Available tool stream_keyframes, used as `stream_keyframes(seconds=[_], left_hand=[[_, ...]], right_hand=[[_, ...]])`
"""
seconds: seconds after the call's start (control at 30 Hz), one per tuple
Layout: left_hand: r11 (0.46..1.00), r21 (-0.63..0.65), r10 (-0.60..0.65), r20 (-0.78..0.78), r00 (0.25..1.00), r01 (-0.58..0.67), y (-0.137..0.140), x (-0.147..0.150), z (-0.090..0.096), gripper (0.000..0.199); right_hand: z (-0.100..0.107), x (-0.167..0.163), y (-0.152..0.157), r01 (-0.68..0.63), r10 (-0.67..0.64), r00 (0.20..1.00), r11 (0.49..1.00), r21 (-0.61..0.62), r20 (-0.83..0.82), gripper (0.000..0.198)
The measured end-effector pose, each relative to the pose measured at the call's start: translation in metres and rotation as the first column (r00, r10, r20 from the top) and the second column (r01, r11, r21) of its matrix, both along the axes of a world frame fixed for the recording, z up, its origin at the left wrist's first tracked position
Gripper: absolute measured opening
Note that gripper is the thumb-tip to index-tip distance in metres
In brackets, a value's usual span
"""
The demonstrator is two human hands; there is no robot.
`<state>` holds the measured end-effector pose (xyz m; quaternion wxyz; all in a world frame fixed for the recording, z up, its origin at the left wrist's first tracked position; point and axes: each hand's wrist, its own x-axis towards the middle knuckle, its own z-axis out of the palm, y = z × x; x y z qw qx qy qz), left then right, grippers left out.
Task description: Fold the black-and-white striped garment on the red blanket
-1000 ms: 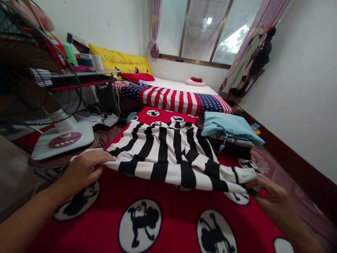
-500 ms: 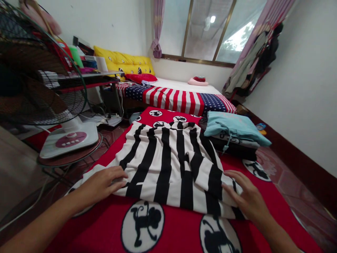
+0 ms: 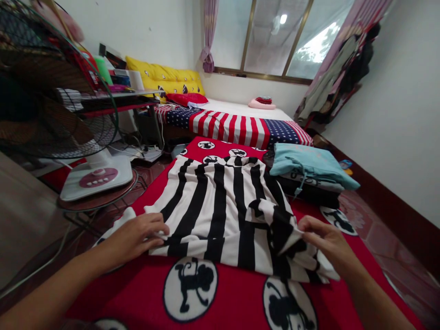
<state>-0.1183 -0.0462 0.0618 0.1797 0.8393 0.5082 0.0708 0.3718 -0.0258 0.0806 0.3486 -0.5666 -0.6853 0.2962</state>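
A black-and-white striped shirt (image 3: 220,201) lies spread on a red cover (image 3: 240,302) printed with monkey figures. At its near right part, my right hand (image 3: 325,240) pinches the fabric and holds a fold of it raised. My left hand (image 3: 146,233) is closed on the near left part of the shirt, fingertips gripping a bit of cloth. The near edge runs between both hands, with loose wrinkles beside the right one. A light blue hooded garment (image 3: 309,165) lies folded on top of a pile of clothes just beyond the shirt on the right.
On the left a fan (image 3: 99,176) stands on a round stool (image 3: 99,197), near a cluttered desk (image 3: 137,94). Behind, a bed (image 3: 233,130) with a stars-and-stripes cover sits under the window. Clothes (image 3: 330,87) hang at the right wall.
Both hands have gone from resting on the shirt to gripping it. My right hand has lifted a fold of fabric, and the cloth near it has bunched up.
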Motion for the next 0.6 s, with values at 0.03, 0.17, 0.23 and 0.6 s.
stream_keyframes(seconds=[0.03,0.17,0.23,0.6], left_hand=[[1.0,0.002,0.0,0.029,1.0,0.0,-0.001,-0.001,0.002,0.02],[1.0,-0.025,0.003,0.097,0.995,0.0,-0.006,-0.003,0.001,0.022],[0.999,-0.048,0.029,0.093,0.995,-0.025,-0.009,-0.003,0.001,0.02],[0.986,-0.153,-0.054,0.067,0.996,0.064,-0.028,0.009,-0.001,0.015]], right_hand=[[0.008,0.011,-0.008,0.023,-0.023,0.995,1.0,-0.004,-0.099,0.021],[0.018,0.07,-0.033,0.121,-0.168,0.878,0.984,-0.13,-0.449,0.037],[0.011,0.107,-0.039,0.131,-0.217,0.856,0.969,-0.211,-0.469,0.052],[-0.001,0.035,-0.044,0.124,-0.136,0.942,0.991,0.06,0.308,0.041]])
